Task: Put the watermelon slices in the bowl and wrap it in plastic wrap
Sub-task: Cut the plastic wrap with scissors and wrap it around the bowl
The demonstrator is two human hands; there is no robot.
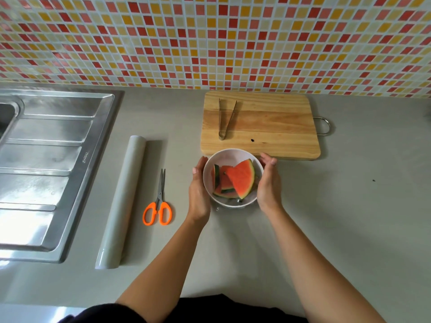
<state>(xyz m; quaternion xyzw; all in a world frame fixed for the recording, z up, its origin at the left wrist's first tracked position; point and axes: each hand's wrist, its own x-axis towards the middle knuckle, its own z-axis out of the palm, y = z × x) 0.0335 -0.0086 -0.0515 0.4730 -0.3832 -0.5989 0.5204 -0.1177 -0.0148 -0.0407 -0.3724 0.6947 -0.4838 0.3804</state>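
Note:
A white bowl (229, 156) sits on the grey counter just in front of the wooden cutting board. Several watermelon slices (241, 177) with red flesh and green rind lie inside it. My left hand (198, 187) cups the bowl's left side and my right hand (268, 183) cups its right side, fingers curved around the wall. A roll of plastic wrap (122, 201) lies lengthwise on the counter to the left, with a short length of film pulled out beside it.
Orange-handled scissors (158, 206) lie between the roll and the bowl. Metal tongs (226, 118) rest on the wooden cutting board (268, 127) behind the bowl. A steel sink drainboard (46, 159) fills the left. A tiled wall stands at the back.

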